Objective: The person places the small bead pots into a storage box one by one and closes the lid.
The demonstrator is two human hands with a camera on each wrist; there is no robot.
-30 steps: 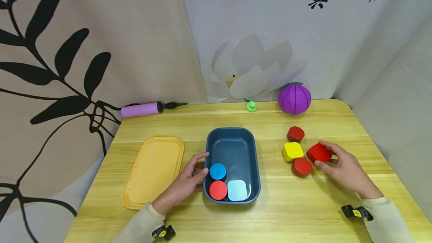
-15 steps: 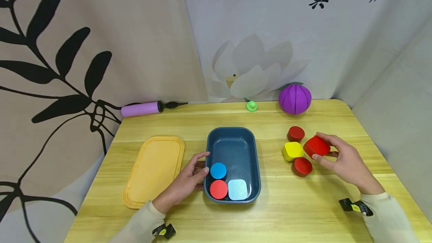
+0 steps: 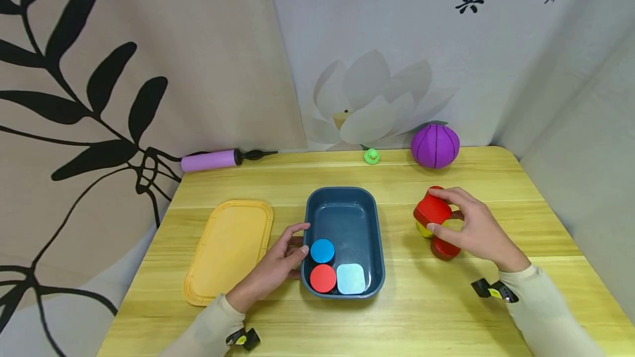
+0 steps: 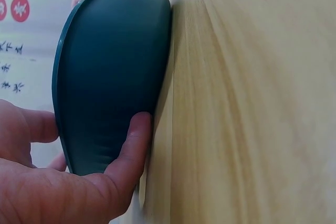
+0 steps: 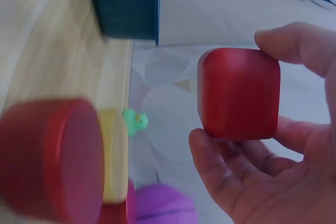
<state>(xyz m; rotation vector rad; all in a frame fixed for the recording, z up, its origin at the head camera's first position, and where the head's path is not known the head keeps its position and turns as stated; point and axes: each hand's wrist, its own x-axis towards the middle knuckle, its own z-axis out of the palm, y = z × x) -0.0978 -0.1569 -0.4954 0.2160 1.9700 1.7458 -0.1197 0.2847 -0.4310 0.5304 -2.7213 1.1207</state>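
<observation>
Because the right wrist camera sits close in, I can read the right hand [image 3: 471, 230] well: thumb on the near side, fingers [image 5: 210, 162] on the far side, parted by the block's width and pinching a smooth red rounded-square block [image 3: 432, 210]. It is held up off the table, overlapping a yellow rounded-square block [image 3: 423, 230] in my head view. I'd judge it light, stiff, perhaps slightly slippery, hardly fragile; opposite side walls look the best hold. Material uncertain.

Left hand [image 3: 278, 263]: fingers loosely extended, touching rim and outer wall of a deep dark-blue plastic-looking tray [image 3: 347, 230]; no closed grip seen.

Near the right hand: two red round blocks [image 3: 444, 249], the farther mostly covered. In the tray's near end: a blue round block [image 3: 322, 250], a bright-red round block [image 3: 323, 278], a pale-blue rounded-square block [image 3: 351, 279].

Surface: pale wood-grain table [image 3: 416, 318], yellow flat lid [image 3: 230, 252] left of the tray. Along the back: lilac hand pump [image 3: 210, 161], small green duck [image 3: 371, 156], purple ribbed ball [image 3: 435, 146]. Beyond, I note a hanging backdrop [image 3: 223, 43] printed with black leaves.
</observation>
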